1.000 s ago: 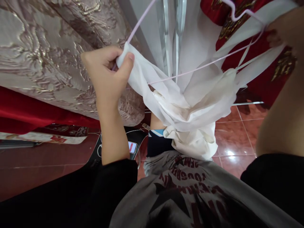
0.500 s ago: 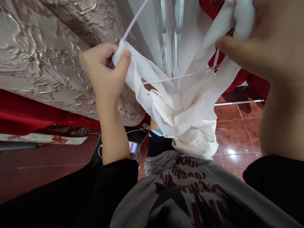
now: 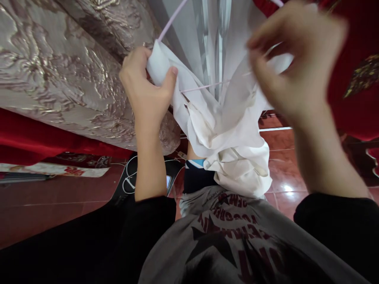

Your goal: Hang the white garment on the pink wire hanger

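White cloth (image 3: 233, 134) over red tile floor (image 3: 284, 157); brocade drape (image 3: 59, 79) on l.

On your grey shirt (image 3: 237, 236) there is dark red block lettering in several rows, upside down from where you look and broken by folds. In the top row you can make out "DEM", and the row below seems to begin with "YOU"; the other rows are too creased and cut off to read. The pale strip (image 3: 68, 170) lying on the floor (image 3: 44, 209) to your left carries a few red letters, too small and skewed to read.
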`<state>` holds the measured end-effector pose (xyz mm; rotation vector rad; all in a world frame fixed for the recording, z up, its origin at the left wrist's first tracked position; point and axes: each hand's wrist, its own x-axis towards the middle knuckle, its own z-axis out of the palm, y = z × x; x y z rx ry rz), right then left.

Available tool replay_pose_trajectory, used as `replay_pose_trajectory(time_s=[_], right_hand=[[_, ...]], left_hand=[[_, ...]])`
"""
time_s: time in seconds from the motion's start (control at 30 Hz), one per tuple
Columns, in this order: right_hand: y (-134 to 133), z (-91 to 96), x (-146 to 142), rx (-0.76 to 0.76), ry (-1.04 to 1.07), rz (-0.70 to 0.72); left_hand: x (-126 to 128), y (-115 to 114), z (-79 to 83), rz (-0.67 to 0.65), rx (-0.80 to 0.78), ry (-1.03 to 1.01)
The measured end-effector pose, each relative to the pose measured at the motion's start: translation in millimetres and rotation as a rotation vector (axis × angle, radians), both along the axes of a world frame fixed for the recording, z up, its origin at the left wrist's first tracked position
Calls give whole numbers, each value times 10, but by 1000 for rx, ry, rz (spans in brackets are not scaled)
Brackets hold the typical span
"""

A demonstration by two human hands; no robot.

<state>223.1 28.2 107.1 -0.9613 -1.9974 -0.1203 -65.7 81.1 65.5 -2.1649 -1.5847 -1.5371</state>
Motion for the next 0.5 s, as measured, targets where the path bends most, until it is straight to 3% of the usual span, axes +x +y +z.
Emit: replay_pose_trajectory(time_s=[0.07, 0.23, 0.37, 0.43, 0.5], right_hand=[[98, -263, -218, -104, -79, 106], [168, -855, -487, -258, -60, -87], [10, -992, -588, -238, 52, -170], [-34, -1012, -609, -234, 76, -160], [-36, -1032, -602, -224, 100, -149]], left_hand=[[6, -27, -25, 21, 6, 29], [128, -319, -197, -20, 221, -35], [339, -602, -499, -14, 253, -284], [434, -691, -611, -33, 171, -408], [498, -739, -646, -97, -19, -506]])
